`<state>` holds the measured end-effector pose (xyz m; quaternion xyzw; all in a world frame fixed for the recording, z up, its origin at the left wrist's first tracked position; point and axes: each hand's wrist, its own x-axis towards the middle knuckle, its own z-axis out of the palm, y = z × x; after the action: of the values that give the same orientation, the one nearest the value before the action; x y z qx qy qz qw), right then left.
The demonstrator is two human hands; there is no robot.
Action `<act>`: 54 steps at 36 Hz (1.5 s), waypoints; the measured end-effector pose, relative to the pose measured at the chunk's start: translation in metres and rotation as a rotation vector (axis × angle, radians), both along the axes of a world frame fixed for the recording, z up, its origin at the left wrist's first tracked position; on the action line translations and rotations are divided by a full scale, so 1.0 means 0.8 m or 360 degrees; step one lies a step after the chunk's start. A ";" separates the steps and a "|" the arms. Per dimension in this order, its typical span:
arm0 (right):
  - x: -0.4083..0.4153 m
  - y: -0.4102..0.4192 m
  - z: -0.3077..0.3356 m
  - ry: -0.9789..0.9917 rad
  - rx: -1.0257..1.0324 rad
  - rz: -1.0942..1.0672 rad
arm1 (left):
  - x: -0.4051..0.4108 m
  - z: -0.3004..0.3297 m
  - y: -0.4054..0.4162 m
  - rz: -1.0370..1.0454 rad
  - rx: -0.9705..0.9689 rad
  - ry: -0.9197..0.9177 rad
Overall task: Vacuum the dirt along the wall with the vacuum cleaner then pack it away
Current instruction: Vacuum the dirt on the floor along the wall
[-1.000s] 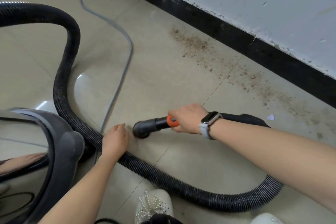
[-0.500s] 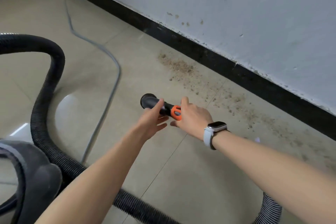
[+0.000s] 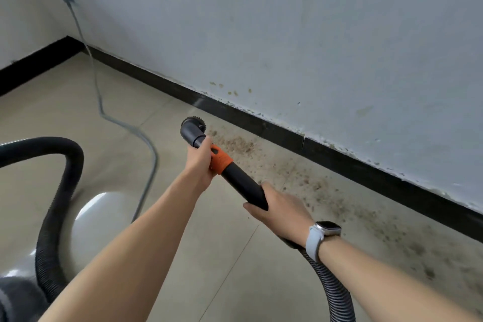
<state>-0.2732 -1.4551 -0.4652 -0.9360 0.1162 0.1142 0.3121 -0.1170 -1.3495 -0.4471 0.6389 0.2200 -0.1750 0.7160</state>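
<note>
Bare tiled room (image 3: pixel 235 256); scuffed wall (image 3: pixel 313 34)

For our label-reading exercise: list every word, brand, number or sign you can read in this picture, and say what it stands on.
None can be read.
Smartwatch on the right wrist: screen dark, no digits showing.
Orange collar on the vacuum wand: a small moulded mark, too blurred to read.
Wall: only stains and scuffs, no writing.

The black vacuum wand with an orange collar (image 3: pixel 221 160) is raised off the floor, its round grey brush nozzle (image 3: pixel 193 128) tilted toward the black skirting board (image 3: pixel 274 127). Brown scattered dirt (image 3: pixel 313 185) lies in a band along that skirting board, and the ribbed black hose (image 3: pixel 56 206) loops to the grey vacuum body (image 3: pixel 15 298), well apart from the skirting board.
</note>
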 end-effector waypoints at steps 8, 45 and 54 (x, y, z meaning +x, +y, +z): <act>-0.012 -0.031 0.016 0.0007 0.0213 -0.0022 | -0.046 0.024 -0.043 -0.0184 0.0165 0.0121; 0.168 0.052 -0.042 0.0132 0.0252 -0.0374 | 0.191 -0.108 0.022 -0.0435 -0.0123 0.0154; 0.118 0.032 -0.046 0.0169 0.0258 -0.0554 | 0.154 -0.105 -0.021 -0.0662 -0.0050 0.0220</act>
<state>-0.1786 -1.4292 -0.5020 -0.8662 0.2830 0.1166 0.3950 0.0060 -1.3664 -0.5314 0.6459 0.1293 -0.3656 0.6576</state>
